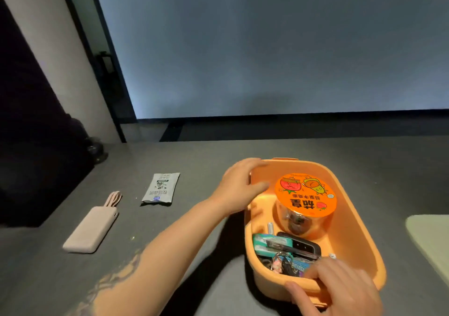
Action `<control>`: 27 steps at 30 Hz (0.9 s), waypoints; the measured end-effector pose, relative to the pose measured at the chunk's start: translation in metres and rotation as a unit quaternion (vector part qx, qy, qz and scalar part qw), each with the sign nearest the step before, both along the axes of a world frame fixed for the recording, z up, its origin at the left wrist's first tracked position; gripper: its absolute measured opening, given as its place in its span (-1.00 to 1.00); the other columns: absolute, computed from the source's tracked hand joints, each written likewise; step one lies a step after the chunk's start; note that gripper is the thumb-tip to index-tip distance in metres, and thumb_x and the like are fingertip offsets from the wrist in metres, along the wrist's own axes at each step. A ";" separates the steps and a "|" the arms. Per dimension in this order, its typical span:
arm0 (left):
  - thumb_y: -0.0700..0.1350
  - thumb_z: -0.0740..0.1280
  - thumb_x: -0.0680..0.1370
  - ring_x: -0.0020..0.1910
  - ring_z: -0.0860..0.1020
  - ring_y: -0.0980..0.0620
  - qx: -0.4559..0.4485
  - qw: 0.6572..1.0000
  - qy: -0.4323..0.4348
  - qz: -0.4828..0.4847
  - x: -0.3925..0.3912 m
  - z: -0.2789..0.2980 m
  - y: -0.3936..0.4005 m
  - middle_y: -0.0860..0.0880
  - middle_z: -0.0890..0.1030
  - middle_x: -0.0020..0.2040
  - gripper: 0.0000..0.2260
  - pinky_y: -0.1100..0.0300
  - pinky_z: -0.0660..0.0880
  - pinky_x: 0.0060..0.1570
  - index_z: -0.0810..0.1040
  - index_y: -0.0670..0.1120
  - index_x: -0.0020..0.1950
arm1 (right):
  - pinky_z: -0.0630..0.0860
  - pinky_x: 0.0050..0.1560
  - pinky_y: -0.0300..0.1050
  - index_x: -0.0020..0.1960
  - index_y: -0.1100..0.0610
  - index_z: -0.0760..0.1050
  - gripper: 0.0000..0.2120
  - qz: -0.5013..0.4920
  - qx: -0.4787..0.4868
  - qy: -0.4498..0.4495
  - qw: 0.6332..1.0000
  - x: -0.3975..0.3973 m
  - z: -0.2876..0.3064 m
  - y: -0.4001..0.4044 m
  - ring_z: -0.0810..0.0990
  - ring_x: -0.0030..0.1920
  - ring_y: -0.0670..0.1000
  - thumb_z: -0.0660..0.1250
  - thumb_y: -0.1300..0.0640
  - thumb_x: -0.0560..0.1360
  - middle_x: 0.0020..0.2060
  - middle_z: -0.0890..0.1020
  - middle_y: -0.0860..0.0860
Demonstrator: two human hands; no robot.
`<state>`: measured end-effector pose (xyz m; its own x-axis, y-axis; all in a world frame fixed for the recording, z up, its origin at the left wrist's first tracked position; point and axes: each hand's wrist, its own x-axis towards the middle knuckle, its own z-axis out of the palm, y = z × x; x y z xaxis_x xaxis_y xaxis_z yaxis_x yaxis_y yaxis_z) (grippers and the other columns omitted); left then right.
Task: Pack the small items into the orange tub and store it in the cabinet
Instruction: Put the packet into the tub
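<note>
The orange tub (352, 230) sits on the grey table, right of centre. Inside it stand a noodle cup with an orange lid (305, 195), a teal pack (266, 242), a black device (300, 245) and a bunch of keys with charms (283, 264). My left hand (239, 187) grips the tub's far-left rim, thumb inside. My right hand (340, 289) holds the near rim, fingers inside over the keys, thumb outside. On the table to the left lie a pink power bank (91, 229) with a looped cable and a grey-green wipes packet (161, 189).
A pale green mat (432, 240) lies at the table's right edge. Beyond the table's far edge is a dark floor strip and a grey wall. A dark cabinet or furniture block (36, 170) stands at the left, by a black door frame.
</note>
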<state>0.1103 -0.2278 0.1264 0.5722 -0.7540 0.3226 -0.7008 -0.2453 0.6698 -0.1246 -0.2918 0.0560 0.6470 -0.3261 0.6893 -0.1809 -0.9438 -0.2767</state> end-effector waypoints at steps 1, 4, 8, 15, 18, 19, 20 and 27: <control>-0.07 0.36 0.48 0.33 0.39 0.05 -0.022 0.998 0.017 0.052 0.013 -0.003 0.017 0.01 0.48 0.32 -0.63 0.13 0.28 0.34 0.48 0.00 0.29 | 0.31 -0.31 -0.27 -0.39 -0.08 0.49 -0.58 0.001 0.002 0.013 1.000 0.000 0.001 0.000 0.47 -0.33 -0.19 0.23 -0.40 0.37 -0.42 0.53 -0.22; -0.13 0.29 0.51 0.33 0.39 0.03 -0.011 0.975 0.073 0.210 0.051 -0.029 0.065 0.00 0.47 0.32 -0.67 0.17 0.27 0.26 0.48 -0.02 0.27 | 0.33 -0.33 -0.26 -0.36 -0.06 0.53 -0.61 0.002 0.007 0.031 0.999 0.000 0.002 0.000 0.51 -0.36 -0.16 0.28 -0.37 0.33 -0.39 0.57 -0.20; -0.17 0.27 0.49 0.46 0.22 -0.05 0.140 0.947 0.049 0.284 0.080 -0.079 0.107 -0.08 0.27 0.49 -0.54 0.08 0.21 0.37 0.35 -0.08 0.41 | 0.31 -0.29 -0.20 -0.38 -0.05 0.51 -0.66 0.000 0.010 0.025 1.000 -0.001 0.000 0.003 0.49 -0.36 -0.15 0.34 -0.32 0.30 -0.40 0.54 -0.21; -0.10 0.18 0.56 0.53 -0.02 -0.12 0.325 0.901 -0.040 0.285 0.113 -0.108 0.126 -0.08 0.03 0.56 -0.52 -0.06 0.08 0.46 0.17 -0.05 0.47 | 0.30 -0.37 -0.07 -0.40 0.04 0.45 -0.63 -0.009 0.013 -0.016 1.000 0.026 0.000 0.012 0.46 -0.41 -0.02 0.33 -0.26 0.30 -0.45 0.47 -0.12; -0.09 0.12 0.59 0.53 0.00 -0.11 0.366 0.890 -0.031 0.269 0.122 -0.117 0.131 -0.06 0.09 0.55 -0.59 -0.08 0.07 0.45 0.20 -0.05 0.44 | 0.32 -0.38 -0.04 -0.40 0.05 0.44 -0.62 -0.004 0.017 -0.009 1.000 0.040 0.001 0.015 0.46 -0.41 -0.01 0.33 -0.27 0.29 -0.46 0.46 -0.12; -0.09 0.08 0.60 0.52 0.02 -0.11 0.375 0.890 -0.020 0.258 0.122 -0.122 0.133 -0.06 0.12 0.54 -0.61 -0.08 0.08 0.44 0.20 -0.04 0.44 | 0.32 -0.38 -0.05 -0.40 0.04 0.43 -0.62 -0.002 0.021 -0.010 1.000 0.044 0.002 0.016 0.46 -0.42 -0.02 0.33 -0.27 0.29 -0.46 0.46 -0.13; -0.09 0.06 0.61 0.50 0.08 -0.10 0.378 0.892 -0.019 0.247 0.121 -0.127 0.134 -0.06 0.18 0.51 -0.63 -0.07 0.12 0.41 0.22 -0.04 0.42 | 0.32 -0.39 -0.06 -0.40 0.04 0.43 -0.62 0.000 0.021 -0.011 1.000 0.047 0.002 0.017 0.45 -0.42 -0.03 0.33 -0.27 0.29 -0.46 0.46 -0.14; -0.09 0.05 0.60 0.17 0.44 -0.08 0.356 0.897 -0.085 0.249 0.111 -0.136 0.140 -0.06 0.49 0.16 -0.78 0.02 0.27 0.23 0.39 -0.08 0.17 | 0.28 -0.36 -0.14 -0.40 0.05 0.45 -0.61 0.007 0.000 -0.025 1.000 0.063 -0.002 0.016 0.47 -0.42 -0.02 0.31 -0.28 0.32 -0.46 0.49 -0.12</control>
